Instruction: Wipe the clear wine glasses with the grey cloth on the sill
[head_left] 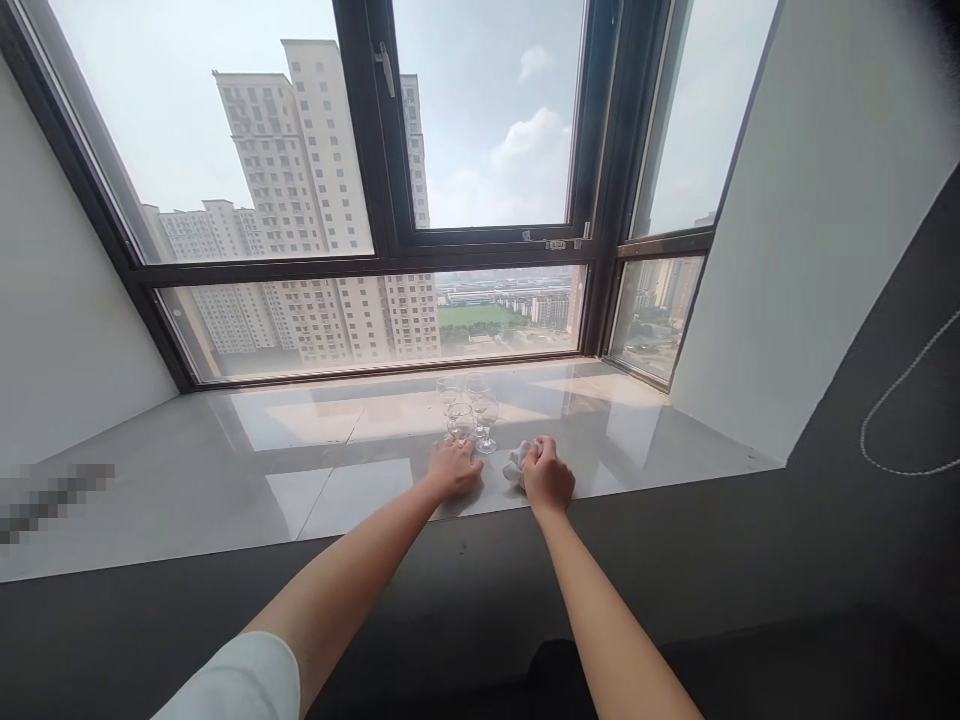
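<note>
Several clear stemmed glasses (471, 408) stand close together on the polished stone window sill (247, 470), near its front edge. My left hand (452, 468) rests on the sill with its fingers at the base of the nearest glass (460, 422); I cannot tell whether it grips the stem. My right hand (548, 474) is closed on a crumpled white cloth (517, 462) that lies on the sill just right of the glasses.
A wide dark-framed window (375, 250) runs behind the sill, with a handle (386, 68) high on the centre frame. White walls close both ends. A dark ledge (675, 540) runs below the front edge, and a beaded cord (900, 400) hangs at right.
</note>
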